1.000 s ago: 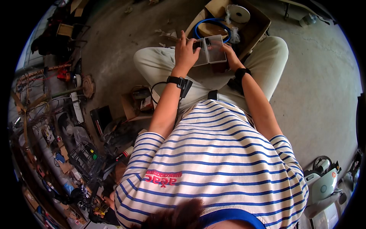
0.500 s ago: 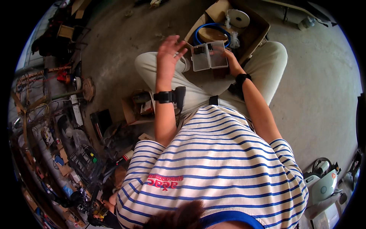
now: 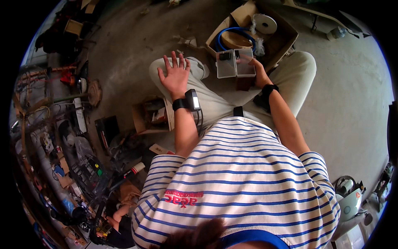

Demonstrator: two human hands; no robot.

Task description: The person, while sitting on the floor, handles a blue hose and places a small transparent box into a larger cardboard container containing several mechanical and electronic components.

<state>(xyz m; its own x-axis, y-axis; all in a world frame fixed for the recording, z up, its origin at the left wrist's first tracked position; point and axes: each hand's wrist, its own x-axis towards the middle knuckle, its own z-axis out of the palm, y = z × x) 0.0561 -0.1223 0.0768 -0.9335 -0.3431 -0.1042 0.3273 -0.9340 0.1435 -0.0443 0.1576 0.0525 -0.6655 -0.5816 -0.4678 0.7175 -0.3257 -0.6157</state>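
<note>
Grey concrete floor [image 3: 340, 95] spreads around the seated person, with a dense jumble of parts and tools [image 3: 87, 157] along the left side. The right hand [image 3: 260, 74] grips a clear plastic case [image 3: 235, 66] by its right edge, a digit lapping onto it; the case stands opened out ahead of the knees' gap. The left hand [image 3: 176, 76] is empty, fingers spread, well apart from the case and above the left leg; whether it touches the trousers I cannot tell.

A dark block [image 3: 225, 56] sits in the case's left half, and a smaller dark piece [image 3: 237, 56] shows in the right half. Just beyond, a cardboard box [image 3: 244, 14] holds a blue hose coil [image 3: 219, 38], a round tan piece [image 3: 232, 40], a white spool [image 3: 265, 24] and crumpled clear plastic [image 3: 260, 47]. Another, smaller carton [image 3: 139, 118], left of the left forearm, contains mixed items too dim to identify.

Red lettering marks the striped shirt [image 3: 240, 166], appearing upside down.
</note>
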